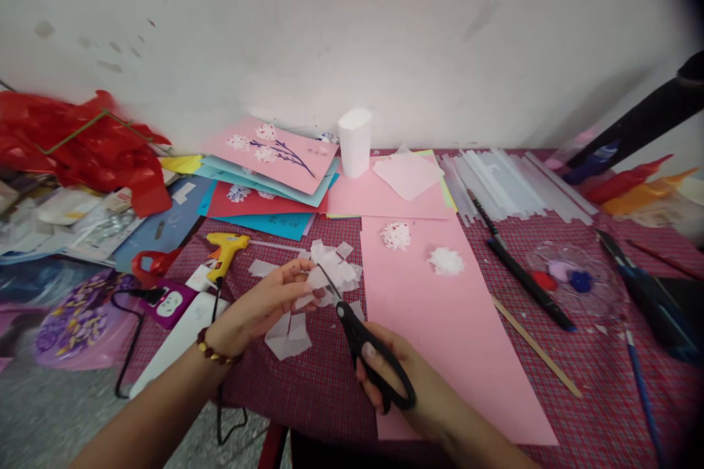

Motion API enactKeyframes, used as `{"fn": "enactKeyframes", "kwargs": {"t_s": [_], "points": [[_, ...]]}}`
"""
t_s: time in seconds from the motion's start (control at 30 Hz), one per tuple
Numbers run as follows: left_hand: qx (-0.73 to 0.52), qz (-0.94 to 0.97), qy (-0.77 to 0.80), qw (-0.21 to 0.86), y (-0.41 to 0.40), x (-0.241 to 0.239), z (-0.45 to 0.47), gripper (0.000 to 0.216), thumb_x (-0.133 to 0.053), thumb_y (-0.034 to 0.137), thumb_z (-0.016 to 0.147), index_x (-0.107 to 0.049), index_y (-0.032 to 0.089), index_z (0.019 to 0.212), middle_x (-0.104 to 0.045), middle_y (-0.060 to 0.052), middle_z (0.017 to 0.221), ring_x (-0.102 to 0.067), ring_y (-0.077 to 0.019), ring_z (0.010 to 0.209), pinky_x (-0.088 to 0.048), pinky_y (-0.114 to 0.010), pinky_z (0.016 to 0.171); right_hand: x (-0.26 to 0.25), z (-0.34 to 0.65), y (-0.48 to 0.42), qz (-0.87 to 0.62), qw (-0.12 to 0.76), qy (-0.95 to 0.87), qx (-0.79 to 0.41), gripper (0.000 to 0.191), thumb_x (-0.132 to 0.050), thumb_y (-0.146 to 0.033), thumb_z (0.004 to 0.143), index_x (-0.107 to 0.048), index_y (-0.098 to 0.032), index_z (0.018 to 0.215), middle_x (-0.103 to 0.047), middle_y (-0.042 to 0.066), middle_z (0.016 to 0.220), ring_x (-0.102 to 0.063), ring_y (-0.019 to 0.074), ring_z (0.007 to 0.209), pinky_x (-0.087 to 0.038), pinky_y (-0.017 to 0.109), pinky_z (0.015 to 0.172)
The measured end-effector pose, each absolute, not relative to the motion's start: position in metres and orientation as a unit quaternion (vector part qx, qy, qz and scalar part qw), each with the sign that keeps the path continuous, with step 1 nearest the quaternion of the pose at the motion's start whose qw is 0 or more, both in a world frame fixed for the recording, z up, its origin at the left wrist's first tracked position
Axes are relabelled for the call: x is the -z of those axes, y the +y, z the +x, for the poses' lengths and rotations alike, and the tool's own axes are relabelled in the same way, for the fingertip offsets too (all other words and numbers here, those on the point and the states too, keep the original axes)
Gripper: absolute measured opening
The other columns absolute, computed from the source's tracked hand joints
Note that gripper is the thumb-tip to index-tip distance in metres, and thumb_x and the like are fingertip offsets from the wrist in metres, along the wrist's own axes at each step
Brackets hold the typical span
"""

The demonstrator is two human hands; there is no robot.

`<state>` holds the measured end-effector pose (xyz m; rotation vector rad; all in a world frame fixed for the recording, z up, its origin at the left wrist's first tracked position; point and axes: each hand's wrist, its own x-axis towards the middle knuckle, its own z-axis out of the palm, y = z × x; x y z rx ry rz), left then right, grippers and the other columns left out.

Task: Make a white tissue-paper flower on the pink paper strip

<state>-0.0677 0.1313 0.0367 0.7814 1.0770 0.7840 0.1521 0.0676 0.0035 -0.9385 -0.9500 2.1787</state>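
My left hand (264,304) pinches a small piece of white tissue paper (316,280) just above the red checked tablecloth (308,381). Black-handled scissors (366,348) sit in my right hand (404,381), fingers through the loops, with the blades reaching up to the paper piece. A pile of white paper scraps (335,267) lies right behind the blades, and more scraps (289,337) lie below my left hand. To the right lies a long pink sheet (456,337) bearing two small white paper flowers (446,261).
A yellow glue gun (224,249) lies left of the scraps. Coloured cards (275,176) and a white cup (355,141) sit at the back. Clear sticks (511,179), pens (522,278), a wooden stick (536,348), a paint palette (572,280) and a brush lie right. Red plastic (93,143) piles far left.
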Motion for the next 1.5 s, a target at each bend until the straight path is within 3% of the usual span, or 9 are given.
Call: {"fn": "enactKeyframes", "kwargs": {"t_s": [0.07, 0.13, 0.27, 0.37, 0.63, 0.9, 1.1, 1.33, 1.5], "points": [[-0.355, 0.384, 0.475, 0.708, 0.128, -0.036, -0.068, 0.056, -0.072, 0.01, 0.064, -0.053, 0.023, 0.115, -0.063, -0.004, 0.09, -0.06, -0.0157, 0.079, -0.045, -0.024, 0.067, -0.002, 0.152, 0.069, -0.346, 0.3, -0.34, -0.821, 0.039, -0.055, -0.053, 0.083, -0.047, -0.017, 0.093, -0.052, -0.004, 0.068, -0.041, 0.0028, 0.041, -0.032, 0.017, 0.039], [-0.371, 0.42, 0.492, 0.667, 0.125, -0.033, -0.068, 0.054, -0.07, 0.009, 0.066, -0.053, 0.023, 0.115, -0.063, -0.002, 0.086, -0.059, -0.0134, 0.074, -0.043, -0.021, 0.062, -0.001, 0.152, 0.07, -0.338, 0.304, -0.332, -0.826, 0.037, -0.056, -0.051, 0.084, -0.047, -0.016, 0.093, -0.052, -0.003, 0.07, -0.044, 0.0032, 0.043, -0.034, 0.017, 0.04], [-0.397, 0.43, 0.557, 0.589, 0.127, -0.025, -0.071, 0.017, -0.067, 0.021, 0.073, -0.059, 0.017, 0.087, -0.054, 0.004, 0.061, -0.045, -0.0069, 0.05, -0.034, -0.017, 0.047, 0.0, 0.152, 0.07, -0.334, 0.293, -0.325, -0.835, 0.037, -0.056, -0.05, 0.084, -0.048, -0.016, 0.095, -0.052, -0.003, 0.071, -0.044, 0.0034, 0.044, -0.034, 0.018, 0.042], [-0.401, 0.387, 0.569, 0.605, 0.132, -0.021, -0.075, 0.02, -0.072, 0.026, 0.068, -0.056, 0.016, 0.076, -0.05, 0.006, 0.057, -0.042, -0.0055, 0.047, -0.032, -0.017, 0.046, 0.002, 0.154, 0.069, -0.322, 0.287, -0.326, -0.841, 0.039, -0.057, -0.05, 0.083, -0.049, -0.015, 0.098, -0.052, -0.002, 0.073, -0.046, 0.0043, 0.047, -0.034, 0.019, 0.045], [-0.392, 0.428, 0.548, 0.602, 0.144, -0.021, -0.082, 0.042, -0.072, 0.025, 0.067, -0.055, 0.017, 0.105, -0.06, 0.003, 0.073, -0.053, -0.0098, 0.067, -0.039, -0.021, 0.065, 0.005, 0.164, 0.064, -0.282, 0.266, -0.305, -0.87, 0.051, -0.056, -0.058, 0.081, -0.05, -0.016, 0.11, -0.056, 0.003, 0.085, -0.054, 0.0093, 0.064, -0.035, 0.025, 0.062], [-0.304, 0.477, 0.563, 0.602, 0.15, -0.031, -0.074, 0.056, -0.069, 0.027, 0.067, -0.048, 0.014, 0.117, -0.049, 0.008, 0.061, -0.044, -0.0086, 0.057, -0.03, -0.021, 0.058, -0.01, 0.159, 0.072, -0.309, 0.265, -0.376, -0.832, 0.049, -0.055, -0.06, 0.079, -0.051, -0.013, 0.094, -0.052, 0.002, 0.076, -0.048, 0.0078, 0.056, -0.032, 0.023, 0.053], [-0.305, 0.484, 0.561, 0.598, 0.155, -0.026, -0.074, 0.054, -0.067, 0.024, 0.067, -0.049, 0.013, 0.117, -0.047, 0.008, 0.06, -0.038, -0.0069, 0.055, -0.026, -0.02, 0.054, -0.006, 0.155, 0.074, -0.334, 0.272, -0.38, -0.819, 0.05, -0.057, -0.057, 0.079, -0.049, -0.014, 0.103, -0.051, 0.0, 0.074, -0.045, 0.0065, 0.052, -0.031, 0.022, 0.048], [-0.288, 0.494, 0.574, 0.586, 0.164, -0.024, -0.073, 0.053, -0.064, 0.026, 0.068, -0.051, 0.011, 0.118, -0.05, 0.007, 0.059, -0.041, -0.0071, 0.051, -0.03, -0.021, 0.052, 0.003, 0.154, 0.077, -0.354, 0.283, -0.366, -0.813, 0.04, -0.056, -0.052, 0.082, -0.05, -0.016, 0.097, -0.052, -0.003, 0.068, -0.04, 0.0036, 0.039, -0.026, 0.019, 0.039], [-0.258, 0.582, 0.606, 0.477, 0.169, -0.036, -0.074, 0.05, -0.055, 0.027, 0.073, -0.051, 0.011, 0.121, -0.062, -0.004, 0.081, -0.055, -0.0138, 0.067, -0.041, -0.025, 0.059, 0.005, 0.163, 0.078, -0.324, 0.291, -0.331, -0.837, 0.041, -0.044, -0.054, 0.089, -0.053, -0.016, 0.102, -0.059, 0.005, 0.085, -0.054, 0.01, 0.06, -0.039, 0.026, 0.06]]}}
